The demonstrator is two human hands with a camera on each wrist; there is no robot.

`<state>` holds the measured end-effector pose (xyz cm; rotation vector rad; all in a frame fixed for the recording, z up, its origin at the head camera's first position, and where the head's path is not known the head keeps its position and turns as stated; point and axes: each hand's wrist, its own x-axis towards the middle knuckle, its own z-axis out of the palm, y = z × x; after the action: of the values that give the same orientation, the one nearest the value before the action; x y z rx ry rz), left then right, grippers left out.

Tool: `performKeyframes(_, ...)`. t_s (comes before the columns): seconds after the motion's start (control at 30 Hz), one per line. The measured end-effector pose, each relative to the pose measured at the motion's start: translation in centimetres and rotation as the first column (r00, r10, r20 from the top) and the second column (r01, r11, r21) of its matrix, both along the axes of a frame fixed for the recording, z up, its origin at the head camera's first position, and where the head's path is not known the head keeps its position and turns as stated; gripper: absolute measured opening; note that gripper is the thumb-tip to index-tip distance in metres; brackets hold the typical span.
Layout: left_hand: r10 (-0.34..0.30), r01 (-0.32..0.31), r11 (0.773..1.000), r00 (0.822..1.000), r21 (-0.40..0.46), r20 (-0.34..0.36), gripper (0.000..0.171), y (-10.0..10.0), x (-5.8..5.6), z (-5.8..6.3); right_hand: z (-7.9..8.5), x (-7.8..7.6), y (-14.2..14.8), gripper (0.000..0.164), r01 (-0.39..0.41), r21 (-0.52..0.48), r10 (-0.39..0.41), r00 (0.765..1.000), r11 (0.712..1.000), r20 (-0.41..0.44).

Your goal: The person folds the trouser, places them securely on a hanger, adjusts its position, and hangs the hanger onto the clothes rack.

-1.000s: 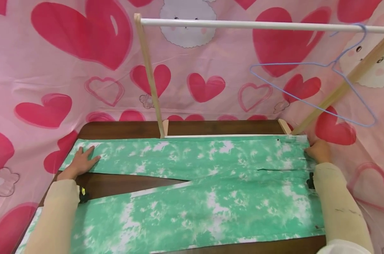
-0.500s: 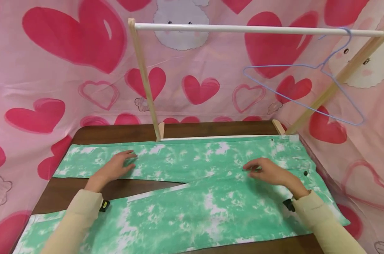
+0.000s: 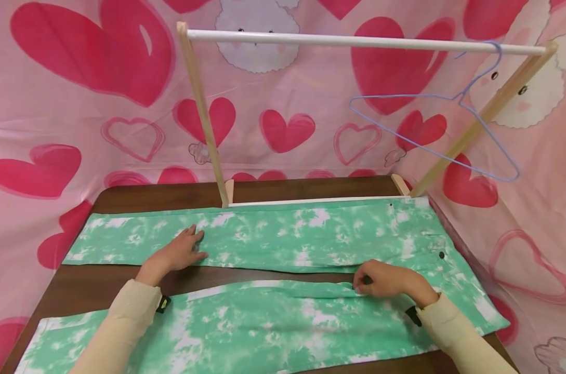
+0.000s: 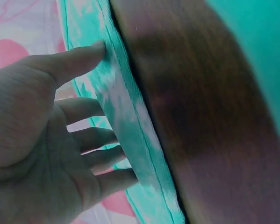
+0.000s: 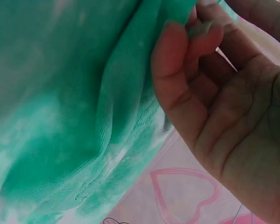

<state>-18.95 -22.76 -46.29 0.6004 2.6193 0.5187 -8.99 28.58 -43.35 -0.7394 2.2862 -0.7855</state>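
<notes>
the change which i notice first is at the right hand (image 3: 383,279): its thumb and fingers are bent together and, it seems, pinch the inner edge of the near leg (image 3: 264,322) of the green trousers (image 3: 287,236). the cloth makes long wrinkles to the left of these fingers. for the work in hand it means, i judge, that the two legs are being parted higher up, but the near one is not smooth yet.

the left hand (image 3: 177,252) has its fingers spread and almost straight; it rests at the far leg (image 3: 273,234) and holds nothing. so the trousers lie under and between both hands, with the waist and a dark button (image 3: 441,255) beyond the right wrist. brown table (image 3: 194,278) shows between the legs.

half a second ago the right hand was loose above the cloth, and the gap finished well before it; now the gap reaches its fingers. the left hand stays near the same place. farther than both hands, the rack (image 3: 357,42) with its blue hanger (image 3: 404,95) is unchanged.
</notes>
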Motion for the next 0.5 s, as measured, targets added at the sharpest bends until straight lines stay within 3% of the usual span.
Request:
performKeyframes(0.1,-0.026,0.026,1.0,0.999,-0.002,-0.042,0.071,0.3,0.7,0.0,0.0,-0.4,0.2,0.021,0.026,-0.02,-0.026,1.0,0.999,0.012)
performKeyframes(0.17,-0.053,0.055,0.998,0.994,0.016,-0.098,0.063,0.7,1.6,0.2,-0.2,-0.7,0.3,0.02,0.037,-0.017,-0.038,0.999,0.999,-0.033)
performKeyframes(0.27,-0.08,0.099,0.991,0.976,0.087,-0.201,0.038,1.5,3.4,0.4,-0.7,-1.1,0.4,0.01,0.079,0.013,-0.077,0.988,0.997,-0.132)
performKeyframes(0.33,-0.085,0.119,0.983,0.969,0.137,-0.232,0.02,1.8,4.6,0.6,-1.0,-1.2,0.2,0.006,0.13,0.049,-0.118,0.974,0.99,-0.195)
performKeyframes(0.4,-0.086,0.122,0.977,0.975,0.174,-0.203,0.011,1.8,5.7,0.7,-1.3,-1.3,-0.2,0.008,0.192,0.092,-0.164,0.954,0.977,-0.251)
performKeyframes(0.5,-0.085,0.103,0.98,0.991,0.168,-0.107,0.013,1.2,6.8,0.3,-1.5,-1.4,-1.0,0.015,0.295,0.143,-0.24,0.919,0.945,-0.312)
